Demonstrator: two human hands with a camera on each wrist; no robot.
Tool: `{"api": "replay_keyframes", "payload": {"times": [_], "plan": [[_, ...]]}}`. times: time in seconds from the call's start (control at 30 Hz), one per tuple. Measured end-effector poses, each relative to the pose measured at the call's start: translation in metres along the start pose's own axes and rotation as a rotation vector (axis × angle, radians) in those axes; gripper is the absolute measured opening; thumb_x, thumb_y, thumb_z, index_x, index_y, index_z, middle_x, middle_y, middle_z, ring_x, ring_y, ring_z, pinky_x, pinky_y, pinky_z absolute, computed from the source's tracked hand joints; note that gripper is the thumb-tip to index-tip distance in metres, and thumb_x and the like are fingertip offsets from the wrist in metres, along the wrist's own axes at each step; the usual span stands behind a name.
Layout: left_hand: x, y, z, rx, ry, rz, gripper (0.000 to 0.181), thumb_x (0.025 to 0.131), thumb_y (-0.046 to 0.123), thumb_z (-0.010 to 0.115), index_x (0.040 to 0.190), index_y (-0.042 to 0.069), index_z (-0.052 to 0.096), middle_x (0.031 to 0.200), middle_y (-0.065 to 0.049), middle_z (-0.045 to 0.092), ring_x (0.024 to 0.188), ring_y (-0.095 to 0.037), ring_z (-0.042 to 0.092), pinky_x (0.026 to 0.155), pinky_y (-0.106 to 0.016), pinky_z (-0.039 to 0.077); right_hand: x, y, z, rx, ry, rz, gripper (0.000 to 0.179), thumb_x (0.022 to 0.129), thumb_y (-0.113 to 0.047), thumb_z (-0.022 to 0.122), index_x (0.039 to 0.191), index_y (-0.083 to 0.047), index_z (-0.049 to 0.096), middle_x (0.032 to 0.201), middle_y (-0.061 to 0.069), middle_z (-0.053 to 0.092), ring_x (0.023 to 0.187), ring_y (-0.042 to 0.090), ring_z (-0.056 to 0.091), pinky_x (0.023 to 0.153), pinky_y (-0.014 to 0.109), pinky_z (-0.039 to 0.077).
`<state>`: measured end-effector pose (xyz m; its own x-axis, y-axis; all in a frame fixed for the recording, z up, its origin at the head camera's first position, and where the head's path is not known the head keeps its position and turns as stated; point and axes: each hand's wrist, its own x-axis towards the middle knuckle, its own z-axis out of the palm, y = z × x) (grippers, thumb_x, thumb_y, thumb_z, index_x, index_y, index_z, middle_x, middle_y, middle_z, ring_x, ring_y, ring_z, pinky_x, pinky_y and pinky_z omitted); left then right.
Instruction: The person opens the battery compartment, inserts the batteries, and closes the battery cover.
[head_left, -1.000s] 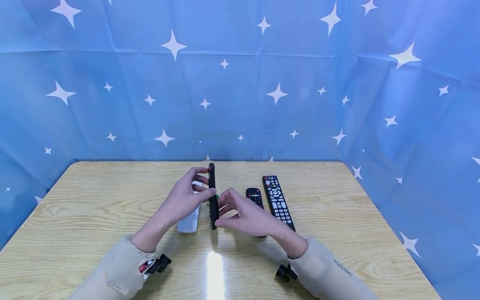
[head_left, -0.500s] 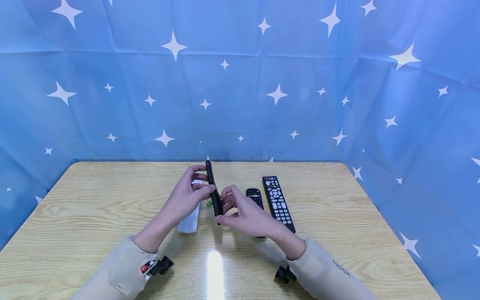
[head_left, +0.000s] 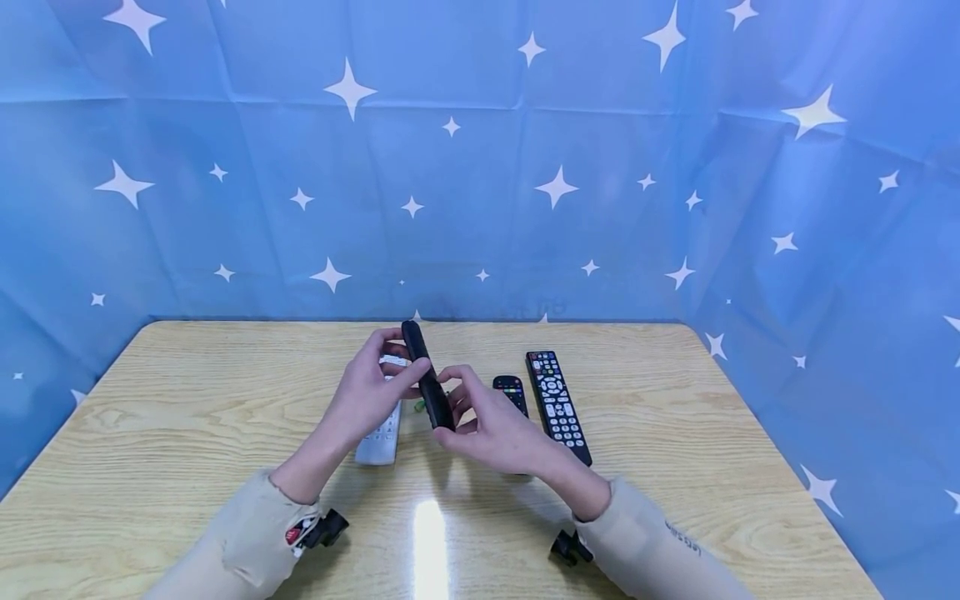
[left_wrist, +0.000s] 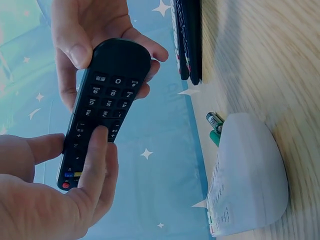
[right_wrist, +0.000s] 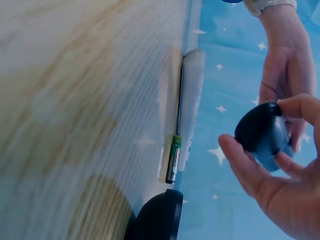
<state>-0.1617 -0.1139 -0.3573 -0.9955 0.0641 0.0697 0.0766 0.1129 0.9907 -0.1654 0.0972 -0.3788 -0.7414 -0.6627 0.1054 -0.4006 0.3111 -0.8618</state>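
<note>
Both hands hold a black remote control (head_left: 432, 390) tilted above the table. My left hand (head_left: 369, 390) grips its far half, thumb on the back and fingers over the button side. At the near end, my right hand (head_left: 491, 427) pinches the edges between thumb and fingers. The left wrist view shows the number keys of the remote (left_wrist: 107, 102), with left fingers lying across the middle buttons. Its rounded end (right_wrist: 257, 130) faces the right wrist camera. Below the hands lie a white remote (head_left: 377, 448), partly covered by the left hand, and green batteries (left_wrist: 215, 137).
Right of the hands, a small black remote (head_left: 512, 388) lies partly hidden by the right hand. A longer black remote (head_left: 558, 408) with white buttons lies beside it. The wooden table (head_left: 225, 383) ends at a blue star-patterned curtain (head_left: 480, 167).
The held remote has turned from edge-on so that more of its back shows. Its far end has swung left and its near end right. Both hands keep hold of it.
</note>
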Motion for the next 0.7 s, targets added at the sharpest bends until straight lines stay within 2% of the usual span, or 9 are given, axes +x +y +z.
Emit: {"api": "replay_keyframes", "payload": {"times": [0.27,0.57,0.7], "plan": [[-0.0013,0.0003,-0.0021,-0.018,0.033,0.009,0.054,0.102,0.008,0.065,0.148,-0.001,0.039,0.124,-0.023,0.052,0.102,-0.032,0.069,0.081,-0.039,0.061,0.0002,-0.0021,0.0013,-0.111,0.069,-0.054,0.055,0.096,-0.014,0.071,0.145,-0.014,0.045,0.106,0.005,0.065,0.090,0.016,0.066,0.074,0.028,0.061],[0.0000,0.0002,-0.0044,-0.070,0.061,-0.009,0.053,0.103,0.005,0.061,0.149,-0.002,0.036,0.126,-0.023,0.050,0.103,-0.033,0.069,0.080,-0.034,0.061,0.0012,-0.0016,0.0027,-0.278,0.116,-0.137,0.078,0.086,-0.017,0.086,0.152,-0.013,0.045,0.122,0.004,0.061,0.089,0.019,0.061,0.076,0.035,0.061],[0.0004,-0.0005,-0.0054,-0.069,0.060,-0.009,0.052,0.104,0.006,0.061,0.149,-0.001,0.036,0.125,-0.023,0.050,0.103,-0.032,0.069,0.080,-0.035,0.061,0.0010,-0.0012,0.0033,-0.311,0.140,-0.159,0.078,0.084,-0.015,0.088,0.151,-0.012,0.048,0.121,0.005,0.062,0.090,0.021,0.061,0.076,0.032,0.061]]}}
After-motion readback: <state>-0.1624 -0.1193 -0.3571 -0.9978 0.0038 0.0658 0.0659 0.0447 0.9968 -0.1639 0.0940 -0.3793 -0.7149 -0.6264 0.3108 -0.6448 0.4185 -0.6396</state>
